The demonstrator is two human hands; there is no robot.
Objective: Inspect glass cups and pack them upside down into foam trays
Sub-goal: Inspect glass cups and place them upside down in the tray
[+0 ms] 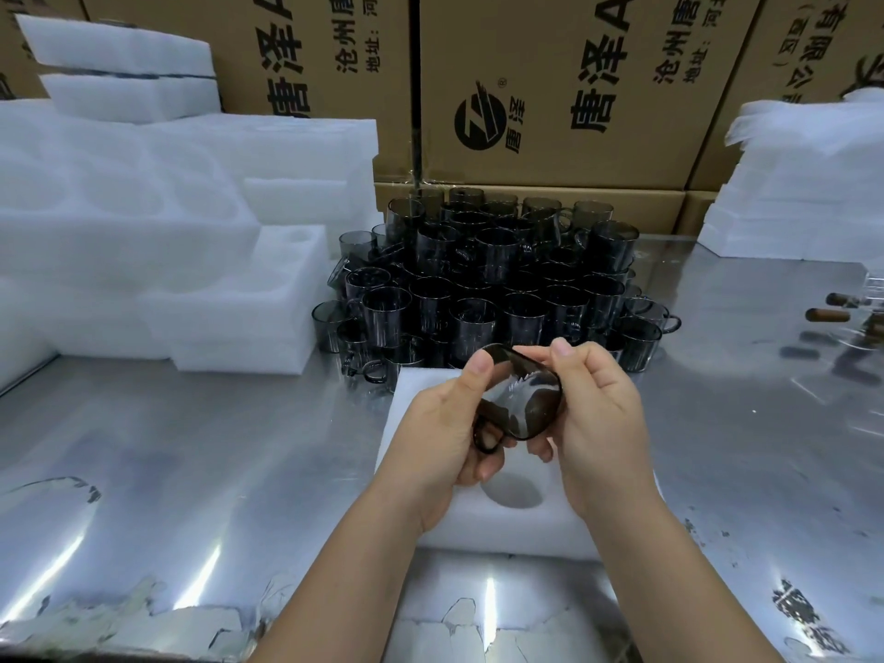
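The smoky-grey glass cup (519, 399) looked light, rigid, slick and easily chipped, so it was better gripped by wall and rim than by its thin loop handle (484, 435) alone. It lay tilted between both hands. The left hand (445, 423) curled its fingers (478, 370) round the handle side and the right hand (595, 413) pinched the rim, just above the round pocket (514, 492) of the white foam tray (421, 390) beneath the fingers.

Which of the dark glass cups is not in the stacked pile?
The dark smoked-glass handled cup gripped between the left hand and right hand, tilted above the white foam tray. All others stand stacked in the pile behind.
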